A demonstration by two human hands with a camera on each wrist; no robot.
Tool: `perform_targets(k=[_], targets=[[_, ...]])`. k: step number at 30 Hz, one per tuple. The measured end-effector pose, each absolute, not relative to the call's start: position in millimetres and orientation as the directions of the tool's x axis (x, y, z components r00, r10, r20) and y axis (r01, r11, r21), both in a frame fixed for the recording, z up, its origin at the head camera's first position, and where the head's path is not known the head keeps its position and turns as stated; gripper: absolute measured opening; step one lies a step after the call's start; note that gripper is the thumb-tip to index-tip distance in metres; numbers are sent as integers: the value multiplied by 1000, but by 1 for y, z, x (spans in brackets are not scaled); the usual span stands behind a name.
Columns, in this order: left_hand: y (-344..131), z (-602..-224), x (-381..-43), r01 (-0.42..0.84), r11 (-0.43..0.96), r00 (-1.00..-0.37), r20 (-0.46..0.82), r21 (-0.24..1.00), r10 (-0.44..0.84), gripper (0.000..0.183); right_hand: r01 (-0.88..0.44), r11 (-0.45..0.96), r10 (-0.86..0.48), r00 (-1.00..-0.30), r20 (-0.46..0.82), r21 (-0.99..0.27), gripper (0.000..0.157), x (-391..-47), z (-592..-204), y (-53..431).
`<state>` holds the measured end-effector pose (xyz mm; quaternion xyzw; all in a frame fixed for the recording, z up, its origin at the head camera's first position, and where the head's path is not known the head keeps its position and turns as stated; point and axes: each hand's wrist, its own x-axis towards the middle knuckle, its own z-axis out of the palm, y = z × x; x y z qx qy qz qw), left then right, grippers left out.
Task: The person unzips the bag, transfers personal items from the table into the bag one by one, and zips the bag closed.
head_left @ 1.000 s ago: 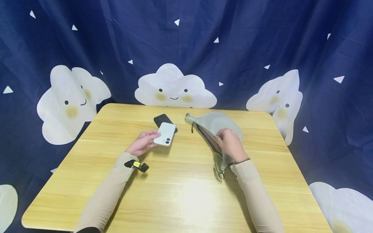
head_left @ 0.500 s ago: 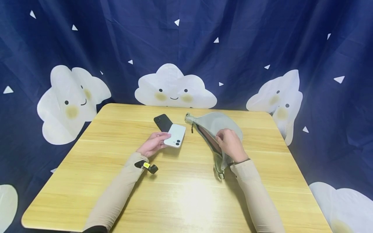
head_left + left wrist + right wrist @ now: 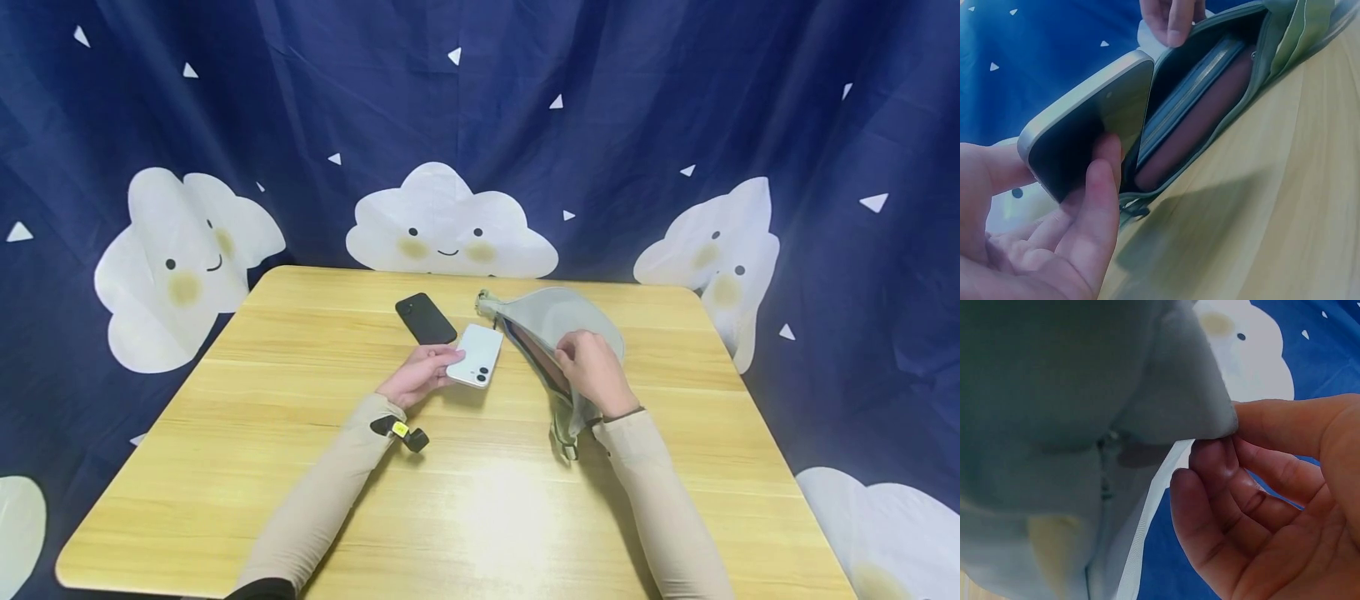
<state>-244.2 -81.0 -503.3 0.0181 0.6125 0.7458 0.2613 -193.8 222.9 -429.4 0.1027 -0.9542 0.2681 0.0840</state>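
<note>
Fingers (image 3: 1102, 194) of the left hand (image 3: 418, 375) gripped a white phone (image 3: 474, 352) just left of a gray bag (image 3: 564, 317), unzipped, whose edge the right hand (image 3: 596, 375) pinched. Farther left of the bag, a black phone (image 3: 426, 318) lay on the table (image 3: 187, 467).

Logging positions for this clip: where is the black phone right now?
In the head view, the black phone lies on the table, just beyond the left hand, left of the held white phone, the gray bag farther right.
</note>
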Motion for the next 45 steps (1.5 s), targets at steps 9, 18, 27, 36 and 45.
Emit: perform_targets(k=[9, 18, 27, 36, 45], targets=[[-62, -503, -243, -377, -108, -854, -300, 920, 425, 51, -254, 833, -158, -961, 229, -491, 10, -192, -429, 224], [-49, -501, -243, -392, -119, -848, -307, 912, 433, 51, -246, 837, -153, -963, 223, -489, 12, -193, -429, 224], [-43, -499, -244, -390, -134, -849, -299, 911, 435, 48, -247, 835, -147, -961, 232, -492, 11, -194, -429, 224], [-37, -495, -245, -377, -154, -851, -276, 913, 446, 48, -243, 837, -142, -962, 233, -491, 11, -195, -428, 224], [-26, -494, -243, -369, -175, -864, -268, 913, 425, 43, -250, 832, -143, -959, 244, -496, 10, -195, -429, 223]])
